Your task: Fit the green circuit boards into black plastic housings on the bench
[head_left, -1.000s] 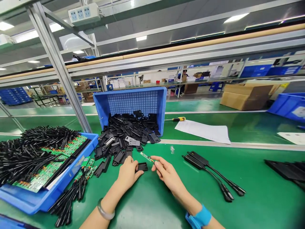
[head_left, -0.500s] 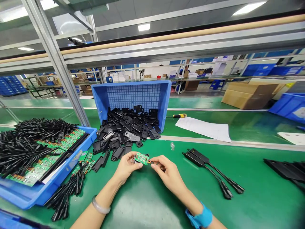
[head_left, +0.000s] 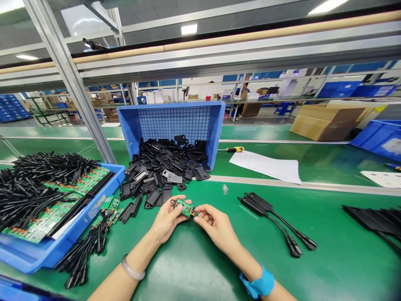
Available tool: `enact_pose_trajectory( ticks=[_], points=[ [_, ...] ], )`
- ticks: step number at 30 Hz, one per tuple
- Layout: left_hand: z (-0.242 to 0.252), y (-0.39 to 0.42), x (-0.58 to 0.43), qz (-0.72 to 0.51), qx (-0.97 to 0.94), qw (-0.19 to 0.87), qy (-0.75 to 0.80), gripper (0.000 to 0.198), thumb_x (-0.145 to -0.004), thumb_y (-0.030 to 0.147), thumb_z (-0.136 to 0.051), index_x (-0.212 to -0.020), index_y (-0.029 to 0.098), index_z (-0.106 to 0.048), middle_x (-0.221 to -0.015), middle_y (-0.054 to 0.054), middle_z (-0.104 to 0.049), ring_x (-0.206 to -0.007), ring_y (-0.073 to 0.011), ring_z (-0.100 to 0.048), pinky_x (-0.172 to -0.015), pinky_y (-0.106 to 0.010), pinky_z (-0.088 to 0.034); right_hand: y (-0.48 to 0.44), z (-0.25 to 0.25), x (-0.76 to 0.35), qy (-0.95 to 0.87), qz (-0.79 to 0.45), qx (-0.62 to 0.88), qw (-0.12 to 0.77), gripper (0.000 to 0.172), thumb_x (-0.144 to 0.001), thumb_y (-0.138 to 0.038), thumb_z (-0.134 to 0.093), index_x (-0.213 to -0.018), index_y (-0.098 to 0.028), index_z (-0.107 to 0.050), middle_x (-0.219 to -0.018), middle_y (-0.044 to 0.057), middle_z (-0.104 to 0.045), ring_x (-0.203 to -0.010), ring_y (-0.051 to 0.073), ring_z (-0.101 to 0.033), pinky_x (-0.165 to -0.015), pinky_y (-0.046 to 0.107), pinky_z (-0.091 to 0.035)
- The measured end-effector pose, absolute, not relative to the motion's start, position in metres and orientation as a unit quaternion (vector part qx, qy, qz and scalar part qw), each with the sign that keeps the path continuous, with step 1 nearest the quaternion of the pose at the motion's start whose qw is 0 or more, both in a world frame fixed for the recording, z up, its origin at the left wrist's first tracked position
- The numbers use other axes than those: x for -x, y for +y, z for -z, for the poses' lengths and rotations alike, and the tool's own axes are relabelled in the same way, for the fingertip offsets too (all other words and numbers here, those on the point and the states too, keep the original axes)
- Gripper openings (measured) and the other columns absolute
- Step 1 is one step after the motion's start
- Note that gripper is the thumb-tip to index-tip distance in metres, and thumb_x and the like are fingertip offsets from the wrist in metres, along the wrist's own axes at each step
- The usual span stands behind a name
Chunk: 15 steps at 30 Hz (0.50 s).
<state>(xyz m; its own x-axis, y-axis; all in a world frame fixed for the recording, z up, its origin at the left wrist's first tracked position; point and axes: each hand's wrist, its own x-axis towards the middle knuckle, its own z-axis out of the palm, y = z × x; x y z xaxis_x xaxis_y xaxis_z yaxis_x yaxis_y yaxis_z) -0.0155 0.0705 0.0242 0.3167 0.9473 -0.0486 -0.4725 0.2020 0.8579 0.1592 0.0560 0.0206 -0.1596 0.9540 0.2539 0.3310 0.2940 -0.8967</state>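
Note:
A small green circuit board [head_left: 185, 208] lies in or on a black plastic housing, with the housing's loop end [head_left: 173, 202] poking out at the left. My left hand [head_left: 167, 219] is closed around the housing, its thumb pressing on the board. At the board's right end, the fingertips of my right hand [head_left: 211, 223] pinch the short wire end; the cable beyond is hidden by the fingers. Just behind my hands, a heap of black housings [head_left: 166, 163] spills out of a blue crate [head_left: 221, 125] tipped on its side.
At left, a blue tray [head_left: 109, 184] holds green boards with black cables. A bundle of cabled boards [head_left: 94, 242] lies beside it. Two black cased units with cables [head_left: 260, 205] lie at right. Behind them are white paper [head_left: 266, 167], a screwdriver [head_left: 234, 149] and a small clear piece [head_left: 224, 189].
The board has tilted, its right end now lower, and sits closer against the black housing. My left thumb has moved up onto the board. The view has shifted slightly.

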Motion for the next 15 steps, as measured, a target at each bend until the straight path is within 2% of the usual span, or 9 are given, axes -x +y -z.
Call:
enact_pose_trajectory(
  ticks=[9,15],
  points=[
    [-0.014,0.068,0.006,-0.524,-0.366,0.693,0.332,0.043,-0.073,0.033,-0.073,-0.107,0.018,-0.052,-0.105,-0.011,-0.066,-0.097,-0.0244,-0.063,-0.082,-0.039,-0.05,0.053,-0.017,-0.153,-0.662,-0.394,0.486,0.412,0.01,-0.075,-0.029,-0.058,-0.079,-0.02,-0.055,-0.064,-0.002,-0.058,-0.055,0.013,-0.052,-0.053,0.024,-0.042],
    [-0.012,0.069,0.005,-0.528,-0.366,0.678,0.357,0.042,-0.071,0.034,-0.074,-0.102,0.016,-0.052,-0.1,-0.011,-0.067,-0.093,-0.0234,-0.064,-0.079,-0.037,-0.051,0.056,-0.007,-0.153,-0.651,-0.417,0.483,0.41,0.012,-0.074,-0.028,-0.06,-0.079,-0.02,-0.052,-0.063,-0.004,-0.057,-0.052,0.012,-0.052,-0.05,0.022,-0.04]
  ],
)
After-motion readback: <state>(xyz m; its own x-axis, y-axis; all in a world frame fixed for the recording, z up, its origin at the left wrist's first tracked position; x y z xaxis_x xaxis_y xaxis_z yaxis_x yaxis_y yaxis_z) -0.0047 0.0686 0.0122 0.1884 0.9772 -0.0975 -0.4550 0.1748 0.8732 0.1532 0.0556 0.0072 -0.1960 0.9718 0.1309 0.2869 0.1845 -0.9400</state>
